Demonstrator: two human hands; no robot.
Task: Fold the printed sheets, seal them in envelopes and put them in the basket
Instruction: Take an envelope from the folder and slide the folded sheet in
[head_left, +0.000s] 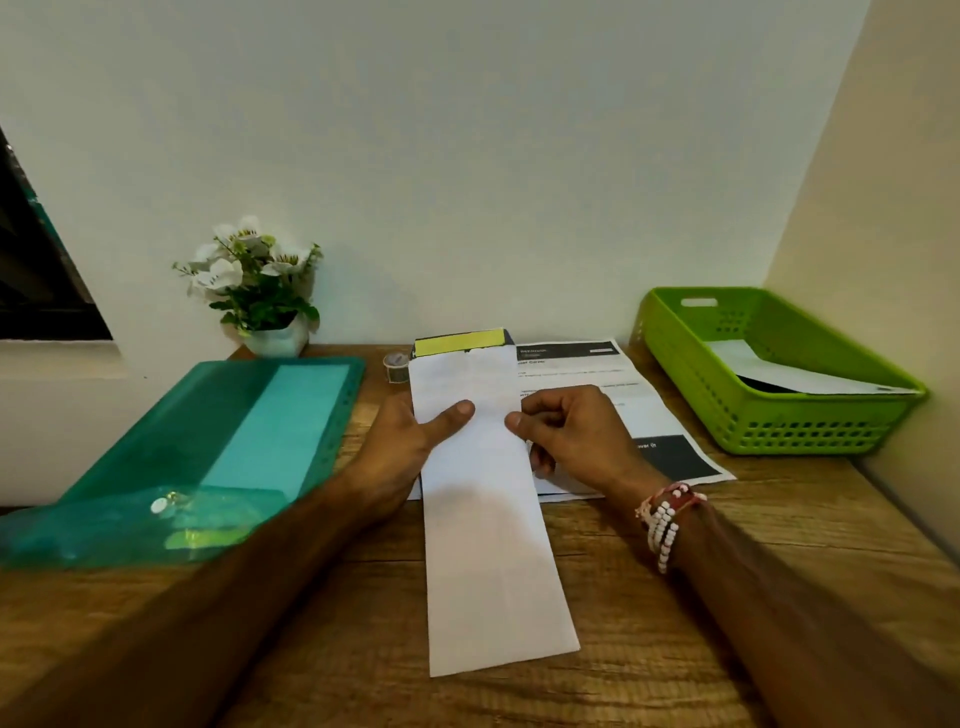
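A long white envelope (488, 545) lies lengthwise on the wooden desk (727, 597), its open flap with a yellow strip (460, 340) pointing away from me. My left hand (405, 447) grips its left edge, thumb on top. My right hand (571, 431) pinches its right edge, fingers curled. Whether a folded sheet is inside I cannot tell. A printed sheet (623, 395) with black bands lies flat under the envelope, to the right. The green basket (691, 384) stands at the back right and holds a white envelope (789, 374).
A teal plastic folder (208, 447) lies at the left. A white pot of flowers (260, 286) stands against the back wall. A small tape roll (396, 364) sits by the envelope's flap. A side wall closes in on the right behind the basket.
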